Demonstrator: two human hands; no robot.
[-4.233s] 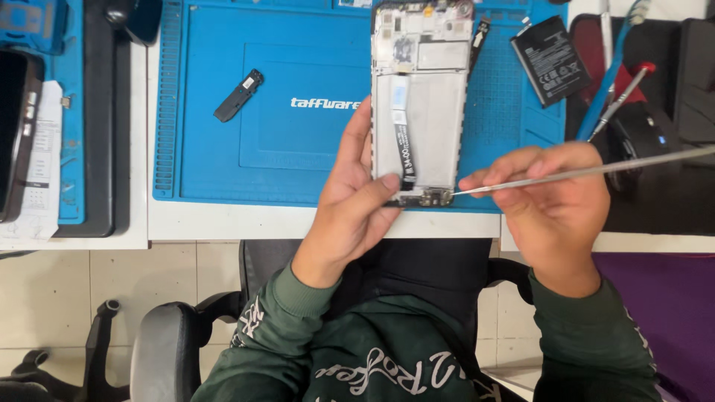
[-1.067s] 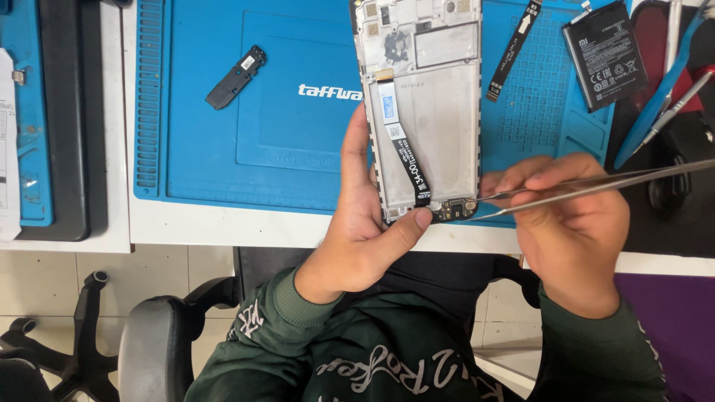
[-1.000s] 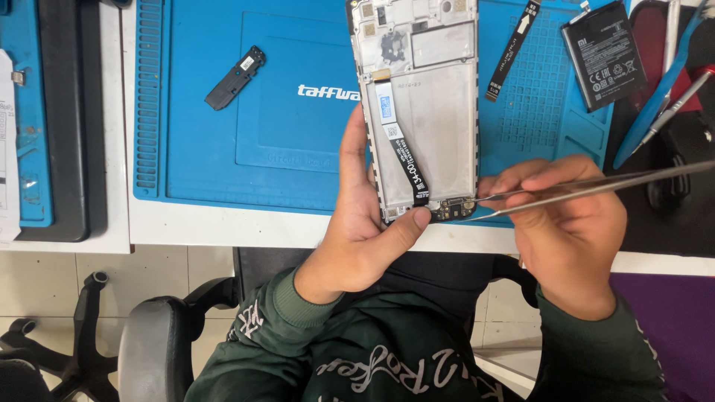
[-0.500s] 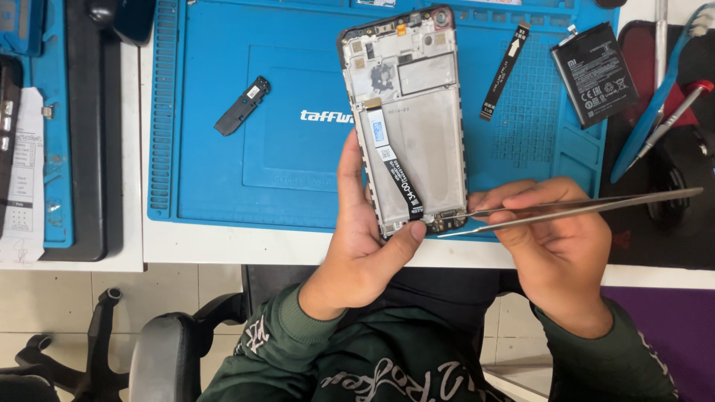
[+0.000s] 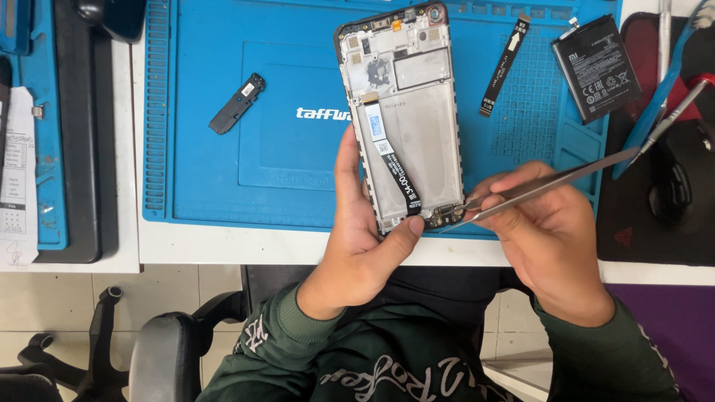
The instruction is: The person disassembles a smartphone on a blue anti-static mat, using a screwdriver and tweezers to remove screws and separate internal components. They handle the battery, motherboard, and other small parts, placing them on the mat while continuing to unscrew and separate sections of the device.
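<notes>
One opened phone frame [image 5: 406,123] stands over the blue work mat [image 5: 201,149], its long axis running from about 12 to 6 o'clock with a slight lean toward 11. The left hand [image 5: 357,238] grasps its lower end: the fingers run up the left edge and the thumb presses on the bottom of the single dark flex ribbon [image 5: 393,167] that runs down the frame's middle. The right hand [image 5: 551,238] sits at about 3 o'clock from the frame's lower end, its fingers clenched around one pair of metal tweezers [image 5: 544,186]. The tweezers' long axis points toward 8 o'clock, and the tips rest at the small board in the frame's bottom right corner, just beside the left thumb. Whether the tips pinch anything cannot be told.

The left hand is the one on the frame; the right reaches it only through the tool.

On the mat lie one small black plastic part [image 5: 237,104] at 9 o'clock from the frame, one loose black flex strip [image 5: 505,65] at 2 o'clock, and one black battery [image 5: 596,68] beyond it.
</notes>
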